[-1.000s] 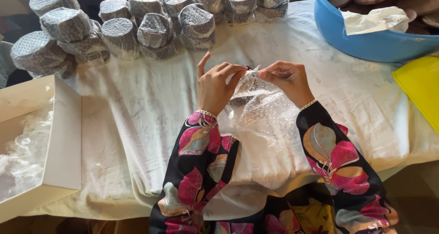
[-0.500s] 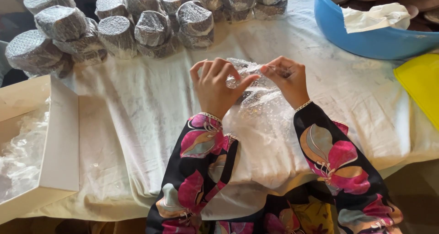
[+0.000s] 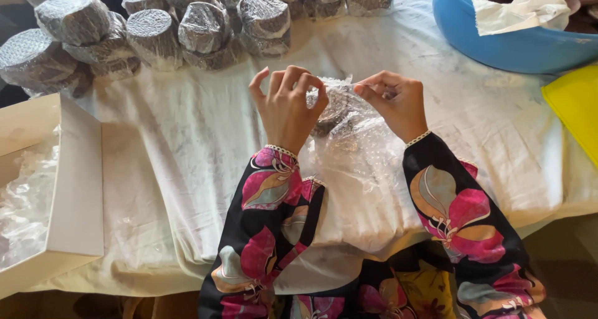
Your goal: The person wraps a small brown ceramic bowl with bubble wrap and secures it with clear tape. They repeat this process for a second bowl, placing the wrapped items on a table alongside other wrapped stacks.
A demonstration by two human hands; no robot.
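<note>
Wrapping one more round piece in bubble wrap

Pinching the clear bubble wrap (image 3: pixel 355 151) at its top edge, we have both hands up at the middle of the table, with a small dark round piece (image 3: pixel 330 110) half-hidden inside the film. Our left hand (image 3: pixel 288 107) has its fingers curled, thumb and fingertips closed on the wrap's left side; our right hand (image 3: pixel 393 101) nips the same edge between thumb and forefinger. The piece sits just beneath and between the hands, resting on the white cloth (image 3: pixel 187 144), while the loose tail of the wrap trails down toward our lap — so this one looks, to us, only partly covered and not yet closed up.

Farther out, a crowd of already wrapped rounds (image 3: pixel 156 35) stands along the far edge of the cloth, which suggests much of the batch is finished. At the left an open cardboard box (image 3: pixel 68 182) holds only crumpled clear film. At the right stand a blue basin (image 3: pixel 504 42) with white paper in it and, beside it, a yellow sheet (image 3: pixel 576 107).
</note>
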